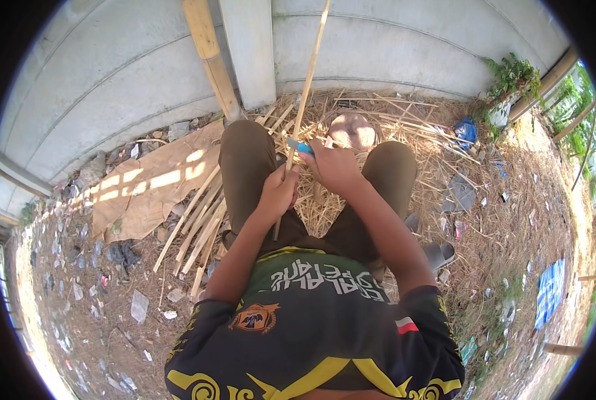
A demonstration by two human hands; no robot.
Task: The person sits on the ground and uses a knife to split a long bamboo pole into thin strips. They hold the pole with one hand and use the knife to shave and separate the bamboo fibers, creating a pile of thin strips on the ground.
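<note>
My left hand (280,192) is closed around a long, thin bamboo strip (309,70). The strip slants up and away between my knees, and its near end comes down by my lap. In my right hand (334,169) is a knife (302,147) with a short grey blade and a blue part beside my fingers. The blade lies against the strip just beyond my left hand. Most of the knife's handle is hidden in my grip. Pale shavings (318,217) cover the ground between my legs.
Several split bamboo strips (201,223) lie left of my leg, beside a flat brown cardboard sheet (138,193). More strips (411,123) lie ahead near a round block (352,130) and a blue plastic bag (466,131). A concrete wall (371,50) and bamboo pole (211,60) stand in front.
</note>
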